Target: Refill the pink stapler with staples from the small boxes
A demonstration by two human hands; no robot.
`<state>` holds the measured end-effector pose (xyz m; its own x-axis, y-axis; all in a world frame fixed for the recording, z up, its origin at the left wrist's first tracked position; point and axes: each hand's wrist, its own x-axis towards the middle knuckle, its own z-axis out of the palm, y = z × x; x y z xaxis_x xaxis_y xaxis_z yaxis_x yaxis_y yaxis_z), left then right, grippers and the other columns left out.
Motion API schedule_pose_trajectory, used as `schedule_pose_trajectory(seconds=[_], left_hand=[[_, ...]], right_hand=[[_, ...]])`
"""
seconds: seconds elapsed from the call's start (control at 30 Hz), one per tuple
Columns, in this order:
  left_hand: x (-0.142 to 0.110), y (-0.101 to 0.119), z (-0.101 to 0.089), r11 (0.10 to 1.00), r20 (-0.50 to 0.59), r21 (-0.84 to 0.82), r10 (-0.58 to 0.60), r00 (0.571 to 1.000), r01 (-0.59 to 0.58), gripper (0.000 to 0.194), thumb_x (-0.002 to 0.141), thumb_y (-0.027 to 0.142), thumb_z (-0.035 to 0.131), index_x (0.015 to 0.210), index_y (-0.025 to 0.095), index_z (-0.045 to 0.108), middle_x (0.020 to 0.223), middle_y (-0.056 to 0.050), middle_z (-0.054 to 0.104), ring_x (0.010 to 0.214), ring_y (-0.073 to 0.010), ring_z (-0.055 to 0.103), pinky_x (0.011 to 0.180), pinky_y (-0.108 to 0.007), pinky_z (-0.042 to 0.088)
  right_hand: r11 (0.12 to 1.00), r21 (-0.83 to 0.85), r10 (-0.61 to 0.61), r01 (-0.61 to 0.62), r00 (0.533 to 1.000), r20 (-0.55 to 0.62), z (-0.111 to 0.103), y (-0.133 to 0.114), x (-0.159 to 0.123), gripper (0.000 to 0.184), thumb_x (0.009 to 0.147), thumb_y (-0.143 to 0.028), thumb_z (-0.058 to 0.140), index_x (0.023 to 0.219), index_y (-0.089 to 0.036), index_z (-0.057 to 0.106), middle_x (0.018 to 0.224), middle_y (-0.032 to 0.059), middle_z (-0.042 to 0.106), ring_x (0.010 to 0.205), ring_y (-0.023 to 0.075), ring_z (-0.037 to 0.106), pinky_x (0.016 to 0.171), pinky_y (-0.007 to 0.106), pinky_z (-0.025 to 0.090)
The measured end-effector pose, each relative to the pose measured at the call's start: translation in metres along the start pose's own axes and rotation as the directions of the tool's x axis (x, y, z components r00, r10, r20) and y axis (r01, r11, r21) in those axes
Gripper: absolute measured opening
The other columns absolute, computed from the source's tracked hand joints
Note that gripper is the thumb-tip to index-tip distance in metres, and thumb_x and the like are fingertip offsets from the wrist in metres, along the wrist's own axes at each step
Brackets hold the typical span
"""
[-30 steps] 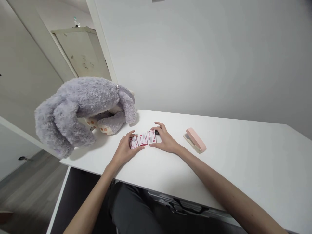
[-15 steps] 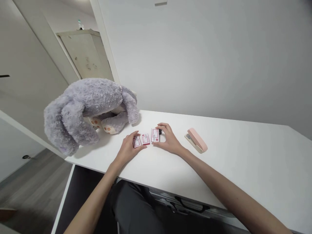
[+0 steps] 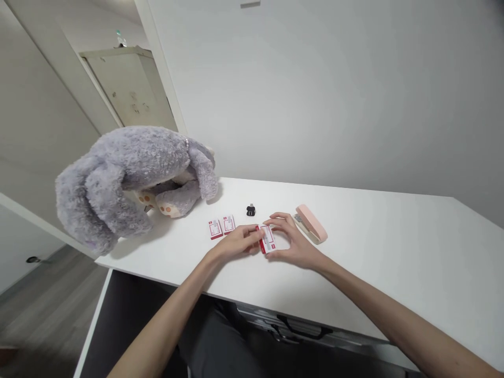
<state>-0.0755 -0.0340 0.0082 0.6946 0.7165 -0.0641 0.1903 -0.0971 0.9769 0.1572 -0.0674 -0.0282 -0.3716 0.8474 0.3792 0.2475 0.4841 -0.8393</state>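
Both hands grip one small red-and-white box [image 3: 268,239] just over the white tabletop. My left hand [image 3: 237,242] pinches its left side, thumb on the face. From the right, my right hand [image 3: 294,243] holds it by the upper and lower edges. Two similar boxes lie beside each other to the left: one red-and-white box [image 3: 214,229] and a second red-and-white box [image 3: 229,224]. Beyond my hands sits a small black object with a grey tip [image 3: 251,210], perhaps a USB adapter. A pink and cream stapler [image 3: 312,223] rests just right of my right hand.
A large lilac plush toy [image 3: 145,157] slumps over the left end of the white table [image 3: 378,252]. Behind the table rises a plain wall [image 3: 315,94]. Below its front edge are a black handle [image 3: 303,328] and my legs.
My left hand has left the two boxes on the left and taken hold of the third. My right hand has brought that box nearer and rightward, turning it. The black object is now uncovered.
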Motion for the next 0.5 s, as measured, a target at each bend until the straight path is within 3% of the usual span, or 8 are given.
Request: schedule_pose_trajectory(seconds=[0.07, 0.17, 0.4, 0.5], left_hand=[[0.011, 0.001, 0.001, 0.993, 0.088, -0.115, -0.020, 0.996, 0.030, 0.059, 0.093, 0.075, 0.062, 0.083, 0.017, 0.059, 0.058, 0.005, 0.046, 0.050, -0.0082, 0.037, 0.052, -0.025, 0.026], [0.022, 0.000, 0.000, 0.982, 0.089, -0.179, -0.044, 0.995, 0.059, 0.060, 0.086, 0.076, 0.071, 0.081, 0.017, 0.058, 0.058, 0.005, 0.048, 0.048, -0.0082, 0.040, 0.052, -0.025, 0.029], [0.025, 0.001, -0.002, 0.997, 0.099, -0.075, -0.020, 0.995, 0.027, 0.060, 0.090, 0.075, 0.066, 0.082, 0.017, 0.060, 0.053, 0.004, 0.050, 0.048, -0.0096, 0.044, 0.054, -0.026, 0.035], [0.023, 0.004, 0.000, 0.999, 0.088, -0.051, -0.007, 0.996, 0.011, 0.057, 0.092, 0.072, 0.067, 0.090, 0.016, 0.064, 0.054, 0.006, 0.050, 0.048, -0.0095, 0.044, 0.054, -0.026, 0.035]], right_hand=[[0.998, 0.058, 0.008, -0.008, 1.000, 0.006, -0.001, 0.005, 0.003, 0.076, 0.076, -0.047, 0.094, 0.142, -0.036, 0.058, 0.154, 0.0093, 0.035, 0.146, 0.0299, 0.047, 0.123, 0.053, 0.046], [0.992, 0.126, 0.014, -0.015, 1.000, 0.009, -0.001, 0.008, 0.007, 0.076, 0.077, -0.045, 0.094, 0.141, -0.034, 0.055, 0.154, 0.0092, 0.035, 0.140, 0.0281, 0.053, 0.121, 0.052, 0.049], [0.979, 0.182, 0.071, -0.090, 0.991, 0.109, -0.004, 0.009, 0.007, 0.079, 0.076, -0.042, 0.093, 0.139, -0.033, 0.046, 0.154, 0.0106, 0.033, 0.137, 0.0292, 0.059, 0.110, 0.049, 0.058], [0.972, 0.191, 0.107, -0.136, 0.982, 0.155, -0.006, 0.010, 0.008, 0.084, 0.074, -0.043, 0.095, 0.140, -0.034, 0.044, 0.157, 0.0117, 0.029, 0.141, 0.0320, 0.056, 0.100, 0.045, 0.063]])
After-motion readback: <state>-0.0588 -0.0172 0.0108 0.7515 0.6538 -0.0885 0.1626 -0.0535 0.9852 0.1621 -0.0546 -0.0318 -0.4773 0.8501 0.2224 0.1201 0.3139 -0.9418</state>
